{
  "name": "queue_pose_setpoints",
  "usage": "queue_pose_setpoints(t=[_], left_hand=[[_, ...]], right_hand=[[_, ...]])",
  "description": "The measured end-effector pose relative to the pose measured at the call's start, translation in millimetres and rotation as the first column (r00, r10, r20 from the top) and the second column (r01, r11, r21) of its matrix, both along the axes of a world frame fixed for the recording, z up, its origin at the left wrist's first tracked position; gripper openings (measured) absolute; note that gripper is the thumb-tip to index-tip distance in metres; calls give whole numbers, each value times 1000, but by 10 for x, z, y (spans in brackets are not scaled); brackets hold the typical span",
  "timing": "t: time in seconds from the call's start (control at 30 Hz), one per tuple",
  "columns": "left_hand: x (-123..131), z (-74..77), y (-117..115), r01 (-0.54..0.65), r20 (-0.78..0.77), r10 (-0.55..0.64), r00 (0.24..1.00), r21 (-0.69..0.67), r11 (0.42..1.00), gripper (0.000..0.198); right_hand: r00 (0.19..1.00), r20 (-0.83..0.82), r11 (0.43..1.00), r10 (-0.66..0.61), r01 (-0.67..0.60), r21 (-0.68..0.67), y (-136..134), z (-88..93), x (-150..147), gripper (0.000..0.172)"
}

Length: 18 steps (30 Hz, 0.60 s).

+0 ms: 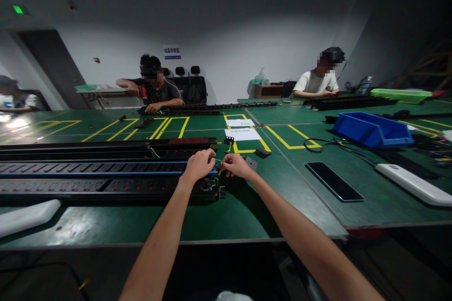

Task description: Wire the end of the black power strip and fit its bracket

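Long black power strips (134, 186) with rows of sockets and small red marks lie side by side in front of me. One has blue edges (106, 173). My left hand (200, 165) is closed over the right end of the blue-edged power strip, fingers curled at its tip. Just beside it, my right hand (236, 165) pinches near a thin green wire (219, 160) at that end; the fingertips partly hide it. A small grey plate (251, 163) lies behind the right hand. More loose wires show at the nearer strip's end (213, 186).
A phone (334, 181), a white block-like device (413, 183) and a blue bin (372, 129) are on the right of the green table (282, 197). A white bar (31, 216) lies at left. Labelled papers (242, 134) and yellow tape are ahead. Several people work beyond.
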<state>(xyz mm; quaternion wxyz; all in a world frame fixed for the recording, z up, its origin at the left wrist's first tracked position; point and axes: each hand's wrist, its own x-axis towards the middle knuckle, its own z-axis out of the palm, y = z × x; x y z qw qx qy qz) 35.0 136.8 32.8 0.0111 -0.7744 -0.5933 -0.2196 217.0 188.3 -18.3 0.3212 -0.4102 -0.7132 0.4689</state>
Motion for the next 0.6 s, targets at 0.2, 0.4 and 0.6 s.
queue_pose_setpoints(t=[0.2,0.4,0.6], left_hand=[[-16,10,-9,2,-60,-1,998,7,1000,11],[-37,3,-12,1,-52,-2,999,0,1000,10],[-58,10,-14,26,-67,-26,997,-3,1000,9]], right_hand=[[999,-33,1000,-2,3,18,-8,-17,-8,16],[1000,9,995,12,-13,100,11,-26,10,22],[1000,17,990,10,-13,140,15,-19,13,21]])
